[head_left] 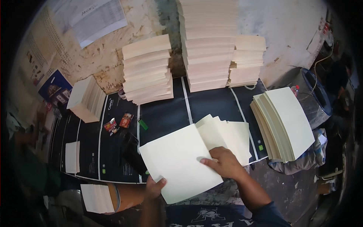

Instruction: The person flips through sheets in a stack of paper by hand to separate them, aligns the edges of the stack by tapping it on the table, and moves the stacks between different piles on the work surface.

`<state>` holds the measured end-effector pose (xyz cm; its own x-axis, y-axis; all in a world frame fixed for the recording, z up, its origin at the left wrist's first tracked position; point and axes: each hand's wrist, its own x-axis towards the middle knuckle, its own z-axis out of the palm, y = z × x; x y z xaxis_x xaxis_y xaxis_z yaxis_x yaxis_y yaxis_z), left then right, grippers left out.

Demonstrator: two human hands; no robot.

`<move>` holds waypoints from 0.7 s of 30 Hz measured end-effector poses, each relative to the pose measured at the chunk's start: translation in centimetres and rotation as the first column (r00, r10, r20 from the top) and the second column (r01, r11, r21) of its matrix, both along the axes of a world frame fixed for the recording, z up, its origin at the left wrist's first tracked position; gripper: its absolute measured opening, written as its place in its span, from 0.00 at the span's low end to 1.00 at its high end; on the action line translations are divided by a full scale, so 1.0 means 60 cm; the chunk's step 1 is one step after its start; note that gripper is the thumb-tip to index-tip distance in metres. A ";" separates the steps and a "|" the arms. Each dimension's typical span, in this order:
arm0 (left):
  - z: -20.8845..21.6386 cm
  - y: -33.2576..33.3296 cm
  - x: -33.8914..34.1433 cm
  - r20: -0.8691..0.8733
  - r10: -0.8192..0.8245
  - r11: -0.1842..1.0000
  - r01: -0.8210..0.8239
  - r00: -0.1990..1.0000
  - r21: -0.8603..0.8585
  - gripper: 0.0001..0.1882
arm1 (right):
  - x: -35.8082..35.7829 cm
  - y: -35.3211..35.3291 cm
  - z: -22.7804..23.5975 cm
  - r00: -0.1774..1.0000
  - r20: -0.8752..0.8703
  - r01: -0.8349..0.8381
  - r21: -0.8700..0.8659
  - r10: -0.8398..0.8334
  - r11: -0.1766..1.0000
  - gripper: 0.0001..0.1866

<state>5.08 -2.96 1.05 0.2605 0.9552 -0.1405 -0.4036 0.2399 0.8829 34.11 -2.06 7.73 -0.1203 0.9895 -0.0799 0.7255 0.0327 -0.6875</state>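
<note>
A cream-coloured sheaf of paper [181, 162] is held tilted in front of me, over the near edge of the dark table. My left hand [154, 187] grips its lower left edge, thumb on top and fingers hidden beneath. At the right edge my right hand [223, 162] is closed on the same sheaf, its thumb lying on the upper face. Just beyond it, several loose cream sheets [230, 136] lie fanned out on the table, partly covered by the sheaf. How many sheets I hold cannot be made out.
Tall paper stacks [210, 49] line the wall, with a shorter one [147, 72] to their left. A leaning stack [291, 121] stands right, beside a grey drum [312, 90]. Small packets [126, 120], a green lighter [143, 124] and a black object [132, 151] lie left on the table [162, 113].
</note>
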 end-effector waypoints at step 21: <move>-0.006 0.005 -0.022 0.130 0.000 1.000 -0.002 0.992 0.015 0.31 | 0.061 0.001 -0.048 0.978 -0.083 0.181 -0.118 -0.192 0.976 0.31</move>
<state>3.79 -2.68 0.71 0.2748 0.9571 -0.0913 -0.5150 0.2268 0.8266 37.75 -1.99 4.88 0.0537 0.9811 -0.1862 0.6442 -0.1765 -0.7442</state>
